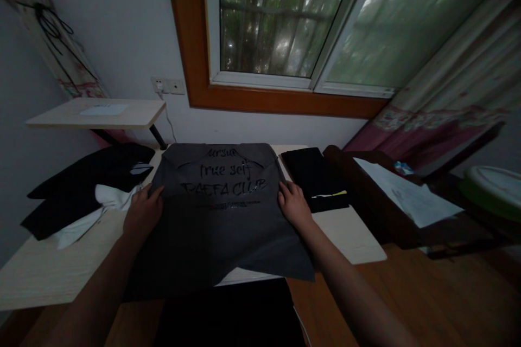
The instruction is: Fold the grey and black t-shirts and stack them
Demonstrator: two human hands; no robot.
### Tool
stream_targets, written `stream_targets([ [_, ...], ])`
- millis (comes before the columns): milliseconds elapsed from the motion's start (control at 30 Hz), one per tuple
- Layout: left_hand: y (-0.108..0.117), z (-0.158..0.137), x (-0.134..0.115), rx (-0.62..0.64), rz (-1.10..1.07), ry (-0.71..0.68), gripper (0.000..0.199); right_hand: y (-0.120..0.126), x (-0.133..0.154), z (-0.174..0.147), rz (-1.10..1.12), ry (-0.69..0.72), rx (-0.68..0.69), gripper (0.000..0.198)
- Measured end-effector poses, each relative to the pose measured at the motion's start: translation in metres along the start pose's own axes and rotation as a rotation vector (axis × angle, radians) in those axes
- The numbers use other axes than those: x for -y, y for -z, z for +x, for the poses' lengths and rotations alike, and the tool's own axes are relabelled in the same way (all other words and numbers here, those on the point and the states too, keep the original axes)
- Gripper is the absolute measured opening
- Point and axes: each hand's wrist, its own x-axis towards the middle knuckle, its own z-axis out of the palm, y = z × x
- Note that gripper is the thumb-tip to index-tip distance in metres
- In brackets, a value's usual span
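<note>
A dark grey T-shirt [220,227] with black lettering lies spread on the pale wooden desk [44,276], its lower edge reaching over the desk's front. Its printed side faces up, with the words "true self" readable. At the shirt's left edge, my left hand [144,209] has its fingers closed on the cloth. My right hand [295,205] pinches the opposite edge at about the same height. Both thumbs and fingertips rest near the print, and the cloth under my palms is hidden.
Black and white clothes [89,184] lie in a loose heap on the left, below a small raised shelf [101,111]. To the right sits a folded black garment [313,173]. Beyond it, a dark brown piece of furniture [378,200] carries a white paper sheet [407,195].
</note>
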Motion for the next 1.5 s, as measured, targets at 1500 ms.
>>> stream_targets([
  [1500, 0.043, -0.011, 0.002, 0.176, 0.145, 0.232, 0.047, 0.076, -0.009, -0.016, 0.098, -0.122, 0.392, 0.04],
])
